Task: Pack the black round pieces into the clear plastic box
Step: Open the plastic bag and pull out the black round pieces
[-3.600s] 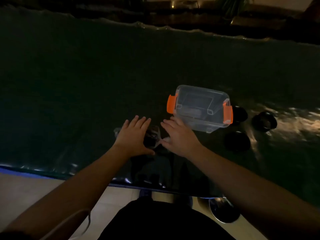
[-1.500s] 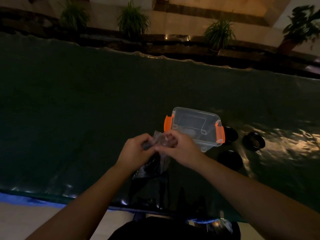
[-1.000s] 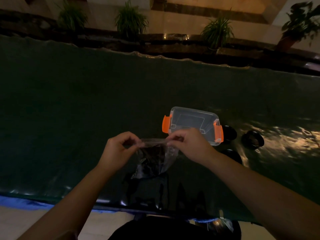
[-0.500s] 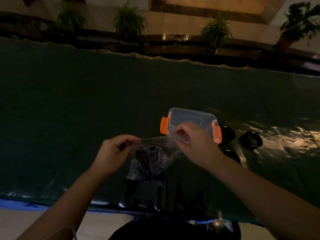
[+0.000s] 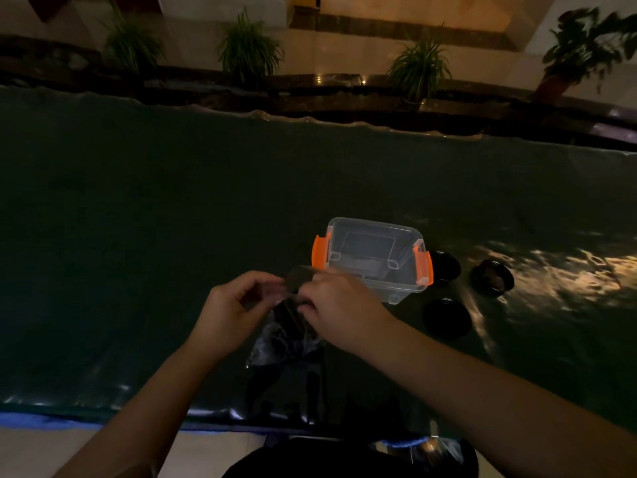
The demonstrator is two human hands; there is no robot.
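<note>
I find both hands, left hand [image 5: 229, 313] and right hand [image 5: 339, 310], fingers pinched shut on a clear bag [image 5: 287, 334] of dark contents near the tabletop's front edge, while the clear plastic box [image 5: 374, 257] (lid on) holds nothing and three black round pieces [image 5: 447, 318] lie unpacked beside it.

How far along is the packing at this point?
Early. The clear plastic box looks to hold no black pieces, though dim light limits certainty. In hand: left hand and right hand hold a clear bag with something dark inside. Left: three black round pieces on the table beside the box.
</note>
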